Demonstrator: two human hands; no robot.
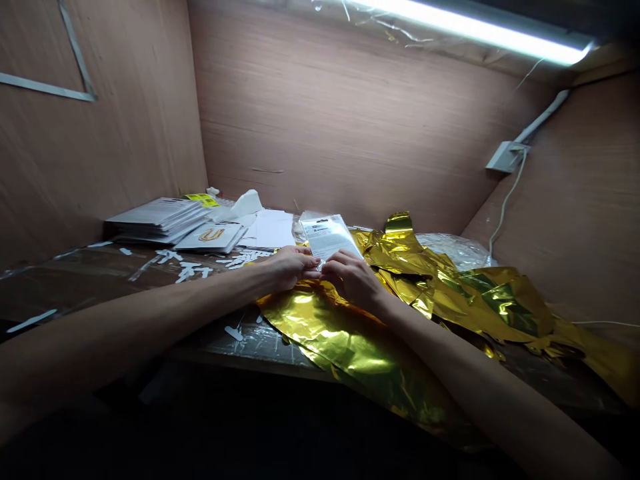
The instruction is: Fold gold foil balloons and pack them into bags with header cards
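Plywood booth [375, 127]; left fingers [306, 263]: pinched closed; right fingers [336, 265]: pinched closed; both gripping white packet [329, 237]

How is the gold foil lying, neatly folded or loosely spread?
Loosely spread: the gold foil lies rumpled across the table and hangs over its front edge.

1. A long, glowing white tube light [475, 30], overhead between 1 and 2 o'clock from the view's centre.
2. A pale brown, wood-grained back panel [350, 120] at 12 o'clock.
3. A white, box-shaped electrical fitting [504, 158] at 2 o'clock; a round white pipe [545, 117] slants off it toward 2, a thin white cable [507, 200] hangs toward 7.
4. Flat, pale strips [47, 88] meeting in a corner on the wood-grained left wall [135, 113], near 10 o'clock.
5. Crinkled clear plastic film [450, 247] at 3 o'clock.
6. A dark brown surface [75, 283] near 9 o'clock.
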